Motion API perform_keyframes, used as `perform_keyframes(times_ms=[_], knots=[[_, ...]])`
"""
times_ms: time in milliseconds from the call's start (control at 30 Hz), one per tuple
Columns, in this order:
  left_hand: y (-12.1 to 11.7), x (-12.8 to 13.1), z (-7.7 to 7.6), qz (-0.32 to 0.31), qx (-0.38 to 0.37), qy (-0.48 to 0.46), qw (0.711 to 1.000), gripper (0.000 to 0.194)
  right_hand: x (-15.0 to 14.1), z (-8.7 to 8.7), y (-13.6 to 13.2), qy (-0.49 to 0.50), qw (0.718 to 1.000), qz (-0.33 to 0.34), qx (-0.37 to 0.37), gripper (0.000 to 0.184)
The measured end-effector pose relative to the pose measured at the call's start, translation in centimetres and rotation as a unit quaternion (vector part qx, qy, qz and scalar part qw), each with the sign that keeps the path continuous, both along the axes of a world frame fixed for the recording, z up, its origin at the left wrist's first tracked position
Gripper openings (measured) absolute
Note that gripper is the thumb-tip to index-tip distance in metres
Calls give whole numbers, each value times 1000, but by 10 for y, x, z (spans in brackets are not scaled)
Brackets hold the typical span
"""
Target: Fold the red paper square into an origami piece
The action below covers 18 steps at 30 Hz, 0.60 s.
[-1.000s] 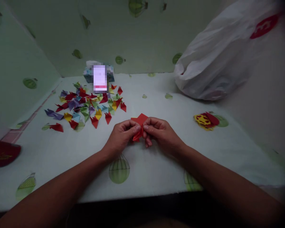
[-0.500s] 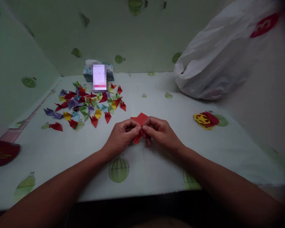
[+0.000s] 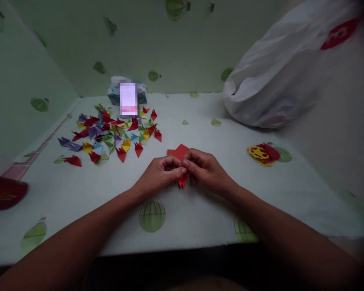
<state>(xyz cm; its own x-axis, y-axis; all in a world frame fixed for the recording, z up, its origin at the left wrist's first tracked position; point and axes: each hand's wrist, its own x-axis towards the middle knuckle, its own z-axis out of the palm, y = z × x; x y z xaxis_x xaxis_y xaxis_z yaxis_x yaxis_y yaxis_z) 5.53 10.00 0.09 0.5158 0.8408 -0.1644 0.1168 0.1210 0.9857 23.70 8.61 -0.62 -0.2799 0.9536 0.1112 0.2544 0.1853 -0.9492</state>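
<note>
My left hand (image 3: 167, 171) and my right hand (image 3: 204, 166) meet at the middle of the table, thumbs and fingertips pinched together on a small red folded paper (image 3: 182, 184). Its narrow, creased lower end pokes out below the fingertips; the fingers cover the rest. Just beyond the fingers shows flat red paper (image 3: 179, 151) with a pointed top corner. Whether it joins the folded piece I cannot tell. Left of my hands lies a spread pile of folded paper cranes (image 3: 108, 140) in red, yellow, green, blue and purple.
Behind the cranes are a tissue box (image 3: 142, 93) and a blurred, lit screen (image 3: 128, 97). A bulging white plastic bag (image 3: 261, 89) stands back right. Yellow and red cut-out pieces (image 3: 262, 154) lie at the right, and a dark red object (image 3: 6, 192) at the left edge.
The folded paper's lower end has shifted slightly right and down, and my left fingertips have moved right, closer against my right hand. The view has shifted slightly.
</note>
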Motion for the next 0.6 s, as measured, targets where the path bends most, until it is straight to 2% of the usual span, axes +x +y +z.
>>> perform_keyframes(times_ms=[133,267,500,600], knots=[[1,-1,0,-2,14,11,1000,17,-1,-2,0,1,1000,0,7,23],[0,1,-1,9,6,-2,1000,17,-2,-2,-1,37,999,7,-22,24],[0,1,-7,128,22,-39,991,18,-3,-2,0,140,983,28,-113,27],[0,2,-9,152,40,-43,987,18,-4,-3,0,160,974,55,-151,30]])
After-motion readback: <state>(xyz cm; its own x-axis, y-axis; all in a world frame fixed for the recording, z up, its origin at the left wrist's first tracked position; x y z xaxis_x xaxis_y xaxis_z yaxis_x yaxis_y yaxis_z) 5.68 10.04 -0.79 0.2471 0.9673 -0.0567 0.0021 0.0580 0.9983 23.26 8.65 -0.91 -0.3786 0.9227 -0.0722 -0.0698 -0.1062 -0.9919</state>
